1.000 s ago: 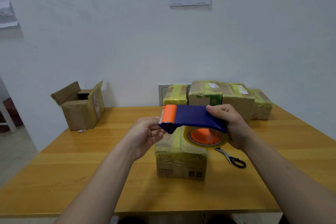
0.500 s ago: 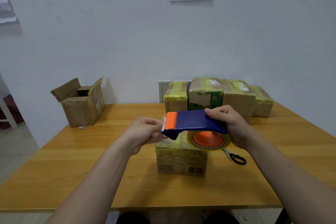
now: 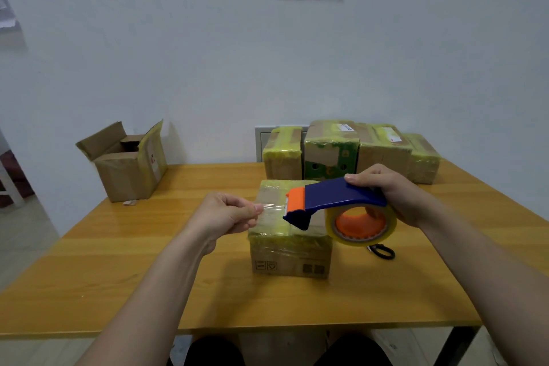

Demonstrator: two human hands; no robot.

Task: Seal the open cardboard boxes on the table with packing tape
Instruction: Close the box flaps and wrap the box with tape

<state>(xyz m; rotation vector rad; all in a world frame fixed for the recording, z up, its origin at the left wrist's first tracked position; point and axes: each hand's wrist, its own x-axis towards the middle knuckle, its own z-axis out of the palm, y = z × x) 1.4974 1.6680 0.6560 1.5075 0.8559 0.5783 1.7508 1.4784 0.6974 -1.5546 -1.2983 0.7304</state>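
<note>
The left hand (image 3: 225, 214) is closed narrow, its thumb and curled fingers pinching the free end of a strip of clear packing tape (image 3: 271, 207). The right hand (image 3: 395, 193) grips a blue plastic tape dispenser (image 3: 332, 197) with an orange blade guard, fingers curled over the top of its handle. Below the handle hangs a roll of yellowish clear tape (image 3: 386, 232) on an orange core.

The strip stretches from the guard to the left fingers, above a small brown cardboard box (image 3: 289, 249) wrapped in yellowish tape, mid-way across the wooden table (image 3: 148, 276). From that box, black-handled scissors (image 3: 383, 251) lie at three o'clock, an open brown cardboard box (image 3: 127, 169) stands at ten o'clock on the table's corner, and a row of four taped cardboard boxes (image 3: 329, 151) lines the wall at twelve to one o'clock.
</note>
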